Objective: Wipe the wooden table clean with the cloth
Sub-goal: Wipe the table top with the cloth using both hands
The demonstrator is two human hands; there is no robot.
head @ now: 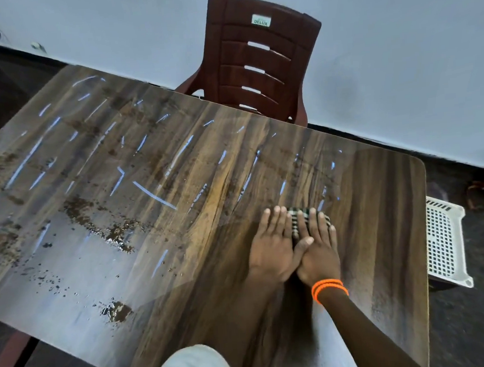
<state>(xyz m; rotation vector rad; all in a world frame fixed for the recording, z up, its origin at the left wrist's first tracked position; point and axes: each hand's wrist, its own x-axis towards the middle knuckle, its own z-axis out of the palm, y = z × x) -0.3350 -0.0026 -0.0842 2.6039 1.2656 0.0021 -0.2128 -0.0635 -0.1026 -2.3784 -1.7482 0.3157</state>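
Note:
The wooden table (pixel 205 169) fills most of the view, glossy, with brown crumbs and wet smears (pixel 99 220) across its left half. A small folded checked cloth (pixel 298 216) lies on the right part of the tabletop. My right hand (pixel 316 244), with orange bands at the wrist, presses flat on the cloth. My left hand (pixel 274 244) lies flat beside it, its fingers at the cloth's left edge and its thumb crossing the right hand. Most of the cloth is hidden under the fingers.
A brown plastic chair (pixel 257 57) stands at the table's far edge against a pale wall. A white plastic stool or basket with a grid top (pixel 445 239) sits just off the table's right edge. The floor is dark.

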